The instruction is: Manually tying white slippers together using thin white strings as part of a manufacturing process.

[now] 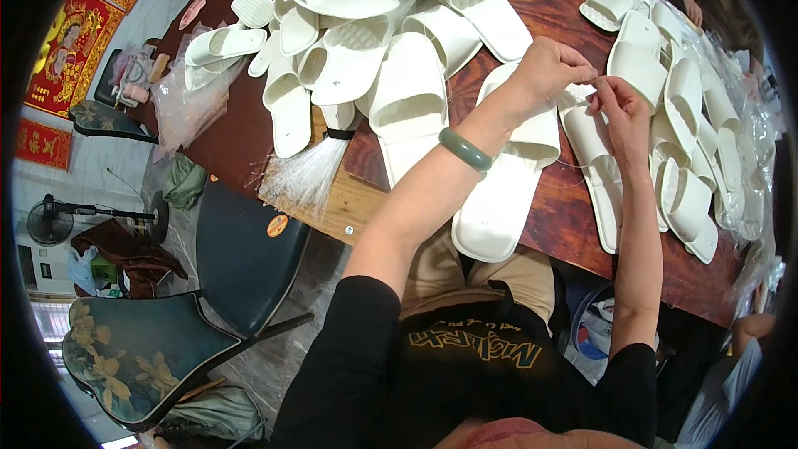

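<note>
Over the table, my left hand point(549, 73) and my right hand point(622, 115) meet fingertip to fingertip, both in a pinch. A thin clear plastic strand point(573, 168) seems to run between them; its faint loop shows below, near the slippers. Beneath my left wrist lies a white slipper point(497, 206), its toe end toward me at the table edge. Another white slipper point(600, 170) rests under my right hand. To the left, a bundle of clear strands point(306, 173), tied with a black band point(339, 133), fans out over the edge.
A heap of white slippers point(357, 58) covers the table's far left, and more slippers point(686, 116) lie to the right beside clear plastic wrap point(756, 175). A dark chair point(249, 249) stands at left. Another person's hand point(692, 8) shows at far right.
</note>
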Tool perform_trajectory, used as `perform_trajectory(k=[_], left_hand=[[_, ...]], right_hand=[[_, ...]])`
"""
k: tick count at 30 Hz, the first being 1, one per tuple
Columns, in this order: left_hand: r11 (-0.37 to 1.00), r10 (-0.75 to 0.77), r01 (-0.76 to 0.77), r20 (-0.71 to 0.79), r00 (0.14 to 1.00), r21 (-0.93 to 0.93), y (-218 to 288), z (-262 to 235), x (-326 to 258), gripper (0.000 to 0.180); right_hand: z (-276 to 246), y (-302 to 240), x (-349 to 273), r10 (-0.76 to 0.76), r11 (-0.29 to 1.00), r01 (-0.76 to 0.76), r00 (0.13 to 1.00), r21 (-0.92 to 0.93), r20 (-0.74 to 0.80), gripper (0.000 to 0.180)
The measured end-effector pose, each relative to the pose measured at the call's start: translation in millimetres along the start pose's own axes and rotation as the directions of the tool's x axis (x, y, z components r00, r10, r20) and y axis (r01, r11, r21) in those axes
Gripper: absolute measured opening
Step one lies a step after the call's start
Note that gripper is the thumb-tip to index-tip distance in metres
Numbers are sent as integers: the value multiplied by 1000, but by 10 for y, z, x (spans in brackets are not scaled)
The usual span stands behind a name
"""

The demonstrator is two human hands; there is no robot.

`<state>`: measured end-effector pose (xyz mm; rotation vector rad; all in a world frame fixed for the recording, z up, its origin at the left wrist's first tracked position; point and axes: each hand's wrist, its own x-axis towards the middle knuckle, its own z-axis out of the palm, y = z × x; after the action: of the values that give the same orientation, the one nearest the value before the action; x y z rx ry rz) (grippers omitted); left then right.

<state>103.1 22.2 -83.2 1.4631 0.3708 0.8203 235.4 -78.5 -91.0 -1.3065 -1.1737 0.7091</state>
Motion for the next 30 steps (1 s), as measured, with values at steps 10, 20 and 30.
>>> perform_trajectory(k=[10,20,30], left_hand=[[1000,-21,21,2,1000,21,48,25,-18,13],[987,121,-142,-225,967,-77,144,-162,4,10],[280,686,-66,152,711,-958,1809,-233,-1304,15]], right_hand=[[-23,13,-20,8,999,-9,1000,-39,-28,20],[-41,4,74,29,999,-26,980,18,-194,29],[-248,27,91,103,946,-34,974,323,-200,27]])
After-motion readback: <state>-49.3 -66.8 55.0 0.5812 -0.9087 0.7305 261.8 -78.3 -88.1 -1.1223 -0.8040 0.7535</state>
